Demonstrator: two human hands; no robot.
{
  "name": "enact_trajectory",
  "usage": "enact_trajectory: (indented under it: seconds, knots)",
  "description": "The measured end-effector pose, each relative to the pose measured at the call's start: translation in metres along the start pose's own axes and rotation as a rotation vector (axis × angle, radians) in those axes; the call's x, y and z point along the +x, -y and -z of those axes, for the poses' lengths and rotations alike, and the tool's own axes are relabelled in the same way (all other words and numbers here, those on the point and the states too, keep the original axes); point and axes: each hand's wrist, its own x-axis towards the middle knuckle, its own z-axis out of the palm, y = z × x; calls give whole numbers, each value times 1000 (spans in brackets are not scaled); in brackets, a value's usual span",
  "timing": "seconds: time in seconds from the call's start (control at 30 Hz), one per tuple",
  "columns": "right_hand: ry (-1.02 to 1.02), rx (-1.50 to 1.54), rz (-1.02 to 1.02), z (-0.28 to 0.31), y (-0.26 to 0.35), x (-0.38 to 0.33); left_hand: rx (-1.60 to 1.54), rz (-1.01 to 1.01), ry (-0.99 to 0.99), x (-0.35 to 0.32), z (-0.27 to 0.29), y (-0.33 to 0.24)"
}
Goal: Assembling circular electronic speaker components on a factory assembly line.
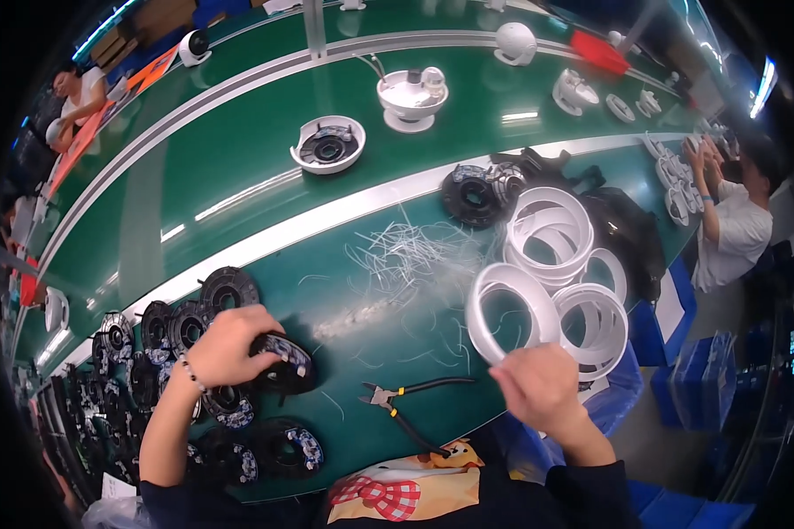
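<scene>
My left hand [231,346], with a beaded bracelet at the wrist, is closed on a round black housing [289,372] that carries a small circuit board. Between the fingers of my right hand [543,388] is the lower edge of a white plastic ring [481,309], tilted up beside several stacked white rings [582,207]. Diagonal cutters [381,397] with black and yellow handles lie spread on the green bench, between my hands. Beyond them is a loose heap of thin white plastic strips [415,251].
More black housings [229,291] crowd the bench at left; another [472,196] sits behind the rings. A conveyor [247,176] beyond carries a white bowl-shaped shell [331,145] and a white bowl on a foot [412,110]. Blue bins [697,379] stand right. Co-workers sit at both sides.
</scene>
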Motion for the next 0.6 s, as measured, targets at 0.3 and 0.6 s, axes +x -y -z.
enact_trajectory:
  seconds: [0.3,0.6]
  knots:
    - [259,213,365,-75,52,29,-1210,459,-827,-64,-18,-31]
    - [419,546,251,-91,91,63,-1286,322,-1165,-99,-70,-82]
